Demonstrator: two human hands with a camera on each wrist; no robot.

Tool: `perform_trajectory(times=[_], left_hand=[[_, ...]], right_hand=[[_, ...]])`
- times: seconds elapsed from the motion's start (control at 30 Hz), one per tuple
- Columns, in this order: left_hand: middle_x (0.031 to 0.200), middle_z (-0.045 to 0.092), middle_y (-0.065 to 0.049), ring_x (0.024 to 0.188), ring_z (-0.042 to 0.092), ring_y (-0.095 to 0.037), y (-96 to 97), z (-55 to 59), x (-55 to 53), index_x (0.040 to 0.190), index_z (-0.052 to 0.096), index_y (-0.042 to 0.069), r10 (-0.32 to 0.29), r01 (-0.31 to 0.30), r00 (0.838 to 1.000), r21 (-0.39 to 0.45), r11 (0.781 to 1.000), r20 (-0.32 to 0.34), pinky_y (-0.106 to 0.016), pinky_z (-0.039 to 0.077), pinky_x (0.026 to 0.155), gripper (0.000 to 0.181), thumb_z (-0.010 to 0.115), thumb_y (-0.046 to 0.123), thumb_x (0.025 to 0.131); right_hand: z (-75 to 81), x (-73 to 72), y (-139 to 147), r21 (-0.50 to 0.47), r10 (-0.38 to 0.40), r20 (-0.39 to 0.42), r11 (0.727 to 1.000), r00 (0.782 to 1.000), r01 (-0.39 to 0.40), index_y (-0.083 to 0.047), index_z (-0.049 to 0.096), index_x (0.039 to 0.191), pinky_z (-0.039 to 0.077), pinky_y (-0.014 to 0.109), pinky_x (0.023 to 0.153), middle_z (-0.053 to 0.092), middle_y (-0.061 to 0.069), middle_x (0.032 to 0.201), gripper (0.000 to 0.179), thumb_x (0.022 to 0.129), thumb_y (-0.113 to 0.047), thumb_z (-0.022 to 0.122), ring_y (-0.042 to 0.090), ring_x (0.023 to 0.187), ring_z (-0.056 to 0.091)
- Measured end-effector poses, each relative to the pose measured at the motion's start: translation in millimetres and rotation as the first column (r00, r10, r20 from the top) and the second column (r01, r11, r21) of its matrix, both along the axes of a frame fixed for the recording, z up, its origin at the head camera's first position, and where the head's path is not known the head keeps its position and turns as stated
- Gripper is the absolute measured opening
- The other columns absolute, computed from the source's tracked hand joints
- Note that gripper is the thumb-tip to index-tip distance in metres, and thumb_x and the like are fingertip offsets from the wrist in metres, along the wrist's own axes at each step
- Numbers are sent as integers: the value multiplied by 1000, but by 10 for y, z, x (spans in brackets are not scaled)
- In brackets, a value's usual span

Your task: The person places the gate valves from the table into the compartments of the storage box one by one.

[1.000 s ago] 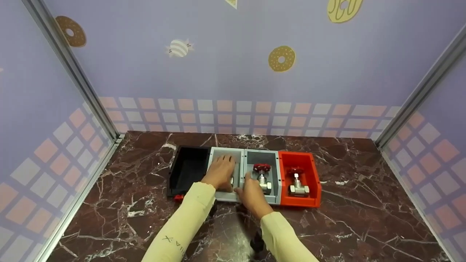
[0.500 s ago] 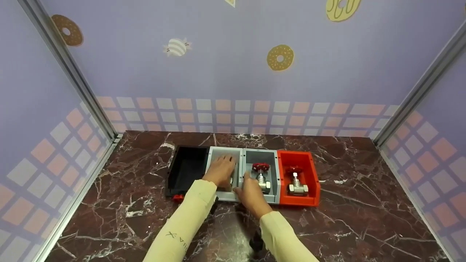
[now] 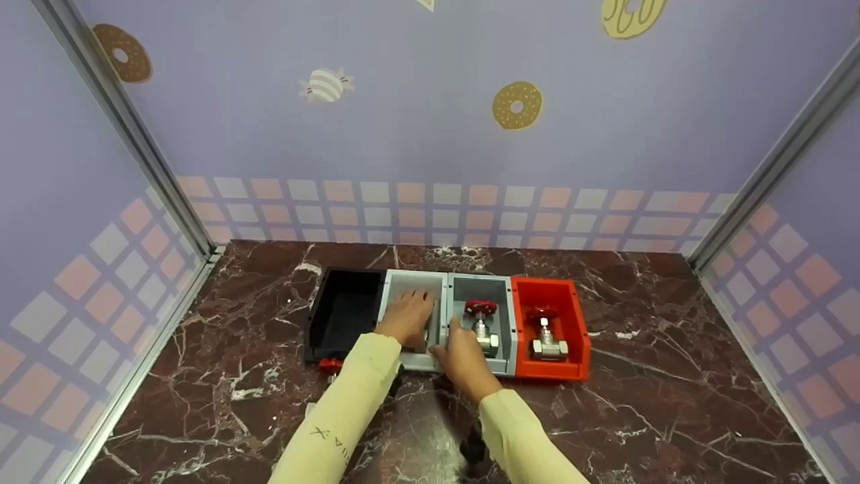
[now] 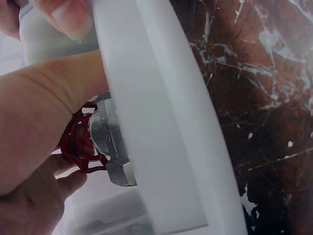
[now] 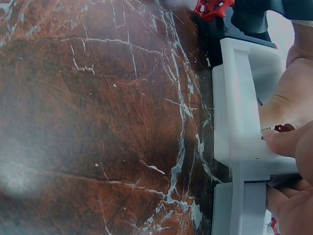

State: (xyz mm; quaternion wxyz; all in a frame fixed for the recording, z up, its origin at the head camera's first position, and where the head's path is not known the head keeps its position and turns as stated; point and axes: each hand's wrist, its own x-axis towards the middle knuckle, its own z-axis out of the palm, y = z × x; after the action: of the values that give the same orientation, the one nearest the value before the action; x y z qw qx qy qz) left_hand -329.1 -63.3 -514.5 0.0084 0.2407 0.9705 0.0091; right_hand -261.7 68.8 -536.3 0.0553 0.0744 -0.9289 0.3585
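My left hand (image 3: 405,321) reaches down into the white bin (image 3: 420,279). In the left wrist view its thumb and fingers curl round a metal valve (image 4: 106,129) with a red handwheel, low inside that bin; from the head view the hand mostly covers this valve. My right hand (image 3: 465,356) pinches the wall between the white bin and the grey bin (image 3: 480,286), thumb on the white side and fingers on the grey side. Another red-wheeled valve (image 3: 482,329) stands in the grey bin, right beside my right hand.
An orange-red bin (image 3: 583,336) with another valve (image 3: 548,343) adjoins the grey one on the right. At the row's left end is a black bin (image 3: 349,309). A red handwheel (image 3: 329,365) shows in front of it, partly behind my left sleeve. The marble-patterned table (image 3: 665,376) extends around.
Both hands stay almost where they were, the left fingers shifting slightly inside the white bin. More of the valve in front of the black bin shows beside my left sleeve.
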Motion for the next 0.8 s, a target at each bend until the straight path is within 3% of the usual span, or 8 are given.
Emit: perform_trajectory(times=[0.37, 0.53, 0.67, 0.8], left_hand=[[127, 56, -16, 119, 54, -34, 58, 34, 29, 130, 52, 4, 52, -52, 998, 8, 999, 35, -49, 44, 101, 60, 76, 10, 76], [128, 54, -18, 120, 52, -36, 14, 46, 55, 130, 50, 4, 41, -42, 999, 58, 997, 28, -50, 44, 101, 41, 61, 4, 90], [134, 50, -19, 126, 48, -37, -42, 78, 79, 134, 47, 6, 33, -37, 998, 88, 995, 50, -51, 41, 104, 47, 60, -1, 89], [141, 45, -20, 133, 42, -38, -92, 130, 118, 137, 45, 6, 22, -29, 998, 116, 993, 67, -52, 37, 109, 52, 59, -4, 89]], right_hand=[[-5, -15, 11, -14, -8, 29, 1000, 1000, 8, 8, 48, 122, 54, 49, 78, 67, 28, 93, 54, 81, -16, 75, 38, 90, 68], [0, -6, 2, -10, -14, 28, 1000, 1000, 14, 6, 50, 118, 54, 49, 76, 67, 27, 90, 50, 80, -16, 76, 38, 87, 68], [2, -6, 4, -13, -15, 37, 1000, 999, 16, 4, 50, 115, 54, 48, 74, 67, 26, 88, 49, 80, -17, 77, 36, 84, 67], [15, 3, 20, -46, -19, 53, 999, 998, 22, 5, 49, 122, 54, 48, 77, 67, 28, 92, 57, 79, -18, 78, 36, 86, 67]])
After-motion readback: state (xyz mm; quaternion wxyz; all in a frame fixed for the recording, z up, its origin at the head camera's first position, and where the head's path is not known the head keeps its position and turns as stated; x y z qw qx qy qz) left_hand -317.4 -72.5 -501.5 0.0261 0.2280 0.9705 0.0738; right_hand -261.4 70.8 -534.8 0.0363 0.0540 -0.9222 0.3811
